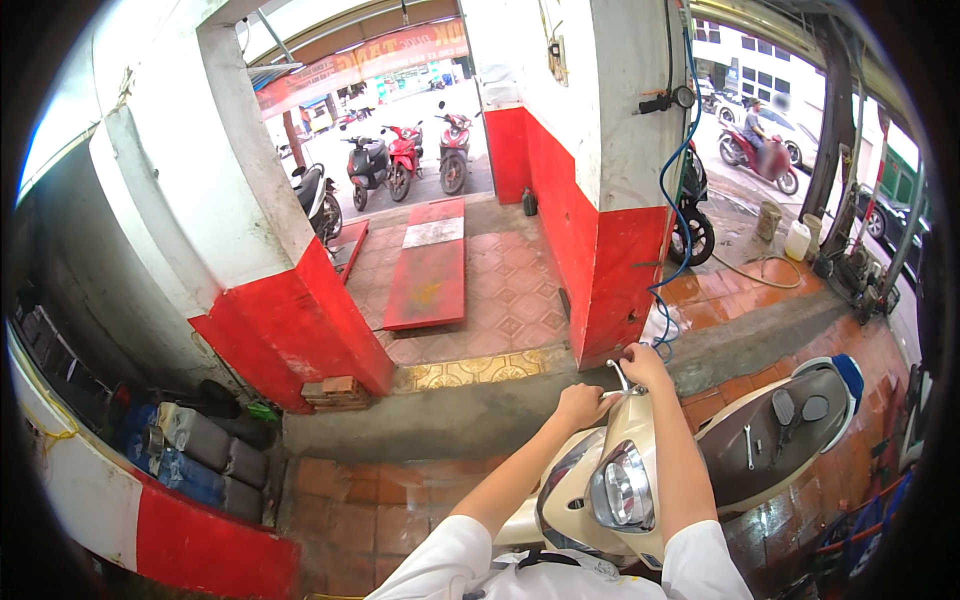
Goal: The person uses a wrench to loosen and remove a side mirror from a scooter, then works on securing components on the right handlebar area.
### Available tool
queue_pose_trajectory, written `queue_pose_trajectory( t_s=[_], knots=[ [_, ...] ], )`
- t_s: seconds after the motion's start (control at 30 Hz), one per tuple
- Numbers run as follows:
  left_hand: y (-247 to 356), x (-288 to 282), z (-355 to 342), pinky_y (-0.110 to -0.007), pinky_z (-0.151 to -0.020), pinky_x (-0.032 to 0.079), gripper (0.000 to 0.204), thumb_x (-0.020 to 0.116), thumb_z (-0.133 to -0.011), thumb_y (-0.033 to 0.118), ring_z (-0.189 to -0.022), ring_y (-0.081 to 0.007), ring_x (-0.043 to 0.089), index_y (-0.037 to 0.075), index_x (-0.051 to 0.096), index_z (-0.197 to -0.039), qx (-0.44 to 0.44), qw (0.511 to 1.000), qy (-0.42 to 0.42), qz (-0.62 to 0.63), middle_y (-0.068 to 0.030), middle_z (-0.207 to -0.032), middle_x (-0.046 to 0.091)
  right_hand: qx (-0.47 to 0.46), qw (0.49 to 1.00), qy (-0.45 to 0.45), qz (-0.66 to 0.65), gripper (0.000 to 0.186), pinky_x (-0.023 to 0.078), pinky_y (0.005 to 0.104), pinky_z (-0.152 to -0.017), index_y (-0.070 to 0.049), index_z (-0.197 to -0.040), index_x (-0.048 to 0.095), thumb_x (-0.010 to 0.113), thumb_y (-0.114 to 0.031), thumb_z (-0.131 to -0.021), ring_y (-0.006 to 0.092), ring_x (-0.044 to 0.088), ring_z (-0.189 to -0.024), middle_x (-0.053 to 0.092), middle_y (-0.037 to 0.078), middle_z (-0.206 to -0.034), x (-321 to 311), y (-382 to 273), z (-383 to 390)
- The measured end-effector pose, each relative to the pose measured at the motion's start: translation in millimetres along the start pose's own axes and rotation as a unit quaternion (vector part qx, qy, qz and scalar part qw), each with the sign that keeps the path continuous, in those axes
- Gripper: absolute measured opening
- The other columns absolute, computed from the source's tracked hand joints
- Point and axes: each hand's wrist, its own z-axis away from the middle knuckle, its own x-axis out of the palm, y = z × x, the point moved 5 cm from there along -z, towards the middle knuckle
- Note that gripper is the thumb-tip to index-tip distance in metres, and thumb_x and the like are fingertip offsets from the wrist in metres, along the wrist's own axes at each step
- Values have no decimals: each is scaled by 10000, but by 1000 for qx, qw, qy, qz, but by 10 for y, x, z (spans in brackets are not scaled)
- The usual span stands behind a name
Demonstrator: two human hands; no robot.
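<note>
A cream scooter (624, 430) stands before me, its headlight (622, 487) facing me. Both my arms reach over its front to the handlebar. My left hand (581, 406) is closed, its fingers round a silver brake lever (612, 393). Close beside it, my right hand (644, 364) is curled at the curved silver part (617, 374) on the same bar; its fingertips are partly hidden. On the brown seat (735, 455) lie a wrench (749, 447), a small metal piece (758, 446) and two mirrors, one dark-backed (783, 404) and one round (816, 408).
A red-and-white pillar (630, 270) with a blue air hose (672, 190) stands just beyond the handlebar. A raised concrete edge (430, 425) crosses ahead. Plastic jugs (200, 440) sit at left, a red lift platform (428, 275) farther off. Parked motorbikes (400, 160) line the street.
</note>
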Motion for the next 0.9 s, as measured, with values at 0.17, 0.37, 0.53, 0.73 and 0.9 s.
queue_pose_trajectory(
  t_s=[0.17,0.37,0.53,0.73,0.9],
  knots=[
    [-54,-16,91,-506,-660,543,653,506,-930,624,-695,-399,683,53,706,-685,-17,999,22,-19,-194,-688,681,-157,966,-76,-189,248,542,384,-820,-12,-1086,699,626,-148,-891,285,705,-915,729,177,-986,-131,-517,291],
    [-12,-37,102,-494,-661,541,629,517,-931,610,-699,-392,683,53,711,-714,-32,998,13,-44,-180,-689,684,-72,989,47,-121,205,537,404,-836,-11,-964,711,622,-175,-880,299,697,-906,720,172,-907,-239,-85,176],
    [-48,-85,175,-508,-676,537,617,507,-940,600,-729,-408,680,51,710,-749,-43,997,16,-68,-195,-728,690,131,981,116,-85,481,483,427,-974,-30,-1171,622,697,-308,-785,385,636,-1063,648,262,-1140,160,561,-28],
    [321,58,-119,-516,-726,546,628,493,-932,599,-790,-413,693,40,733,-777,-16,998,-15,-63,-227,-789,700,174,943,13,-282,452,536,404,-800,53,-1044,699,761,-290,-755,257,688,-904,723,180,-1012,404,1719,-604],
    [-189,-95,149,-502,-620,523,595,560,-915,576,-666,-413,663,42,700,-692,-13,997,6,-79,-218,-683,663,250,789,-175,-534,242,580,420,-570,-25,-1024,615,694,-225,-913,241,644,-637,675,138,-885,920,809,-479]
  ],
)
